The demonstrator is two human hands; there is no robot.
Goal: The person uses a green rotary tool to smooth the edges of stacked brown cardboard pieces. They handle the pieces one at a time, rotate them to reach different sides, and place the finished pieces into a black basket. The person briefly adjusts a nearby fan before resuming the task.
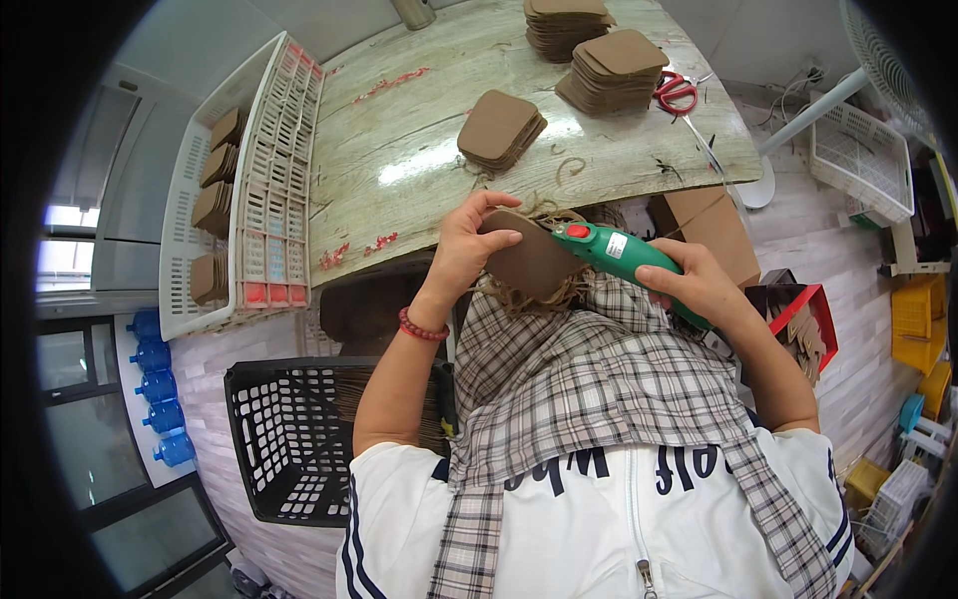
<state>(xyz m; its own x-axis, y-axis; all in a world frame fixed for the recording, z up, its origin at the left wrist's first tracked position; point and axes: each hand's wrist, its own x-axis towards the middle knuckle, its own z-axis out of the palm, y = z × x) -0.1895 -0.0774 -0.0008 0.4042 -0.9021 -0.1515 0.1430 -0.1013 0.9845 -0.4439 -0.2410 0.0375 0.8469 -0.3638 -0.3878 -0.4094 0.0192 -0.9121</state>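
Note:
My left hand (pixel 467 245) pinches a brown rounded-square leather-like piece (pixel 531 262) between thumb and fingers, over my lap at the table's front edge. Wrapped around a green handheld electric cutter (pixel 621 254) with a red button is my right hand (pixel 699 285). The cutter's head meets the upper right edge of the piece; its blades are too small to make out. Thin curly brown offcut strips (pixel 534 299) lie under and around the piece, on my plaid apron (pixel 589 384). A short stack of similar brown pieces (pixel 499 128) sits on the table just beyond my left hand.
Two taller brown stacks (pixel 614 68) and red-handled scissors (pixel 678 93) lie on the far right of the table (pixel 399 140). A white crate (pixel 269 170) with brown pieces stands left. A black crate (pixel 284 429) is below it. A red-rimmed box (pixel 810 324) holds scraps at right.

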